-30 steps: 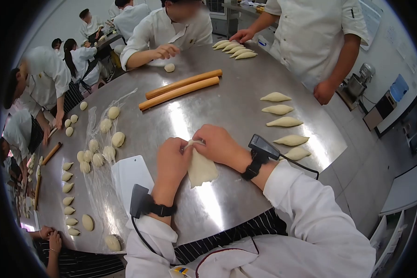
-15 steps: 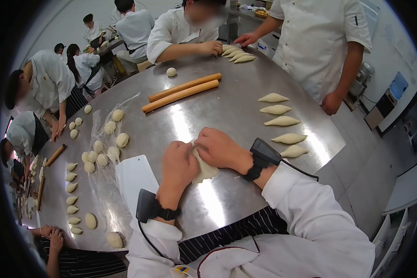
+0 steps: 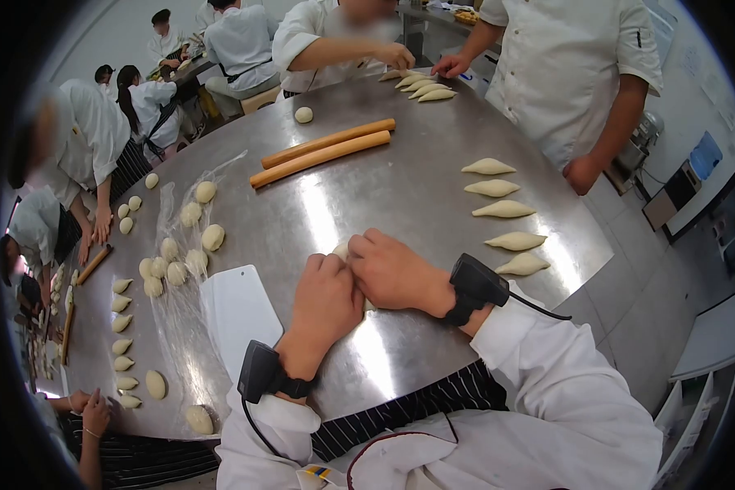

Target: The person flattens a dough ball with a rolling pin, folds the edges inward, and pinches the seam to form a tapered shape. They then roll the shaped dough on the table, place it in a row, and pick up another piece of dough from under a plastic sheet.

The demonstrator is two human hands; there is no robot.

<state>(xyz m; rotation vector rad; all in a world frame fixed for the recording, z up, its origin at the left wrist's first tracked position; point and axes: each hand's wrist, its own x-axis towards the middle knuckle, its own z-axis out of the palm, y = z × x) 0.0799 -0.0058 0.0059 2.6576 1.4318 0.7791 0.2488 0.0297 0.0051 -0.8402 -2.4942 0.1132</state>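
My left hand (image 3: 327, 298) and my right hand (image 3: 394, 272) press together on a piece of pale dough (image 3: 340, 250) on the steel table (image 3: 400, 188). Only a small lump of the dough shows above my fingers; the rest is hidden beneath both hands. Each wrist carries a black strapped device with a cable. A white plastic scraper (image 3: 241, 314) lies just left of my left hand.
Several pointed shaped dough pieces (image 3: 505, 209) line the right side. Two wooden rolling pins (image 3: 322, 152) lie across the far middle. Dough balls (image 3: 189, 237) sit on plastic film at left, more shaped pieces (image 3: 122, 322) near the left edge. Other people in white stand around the table.
The flat dough sheet that hung from my fingers has been folded in and pressed down onto the table; both hands have closed over it. The view shifted slightly.
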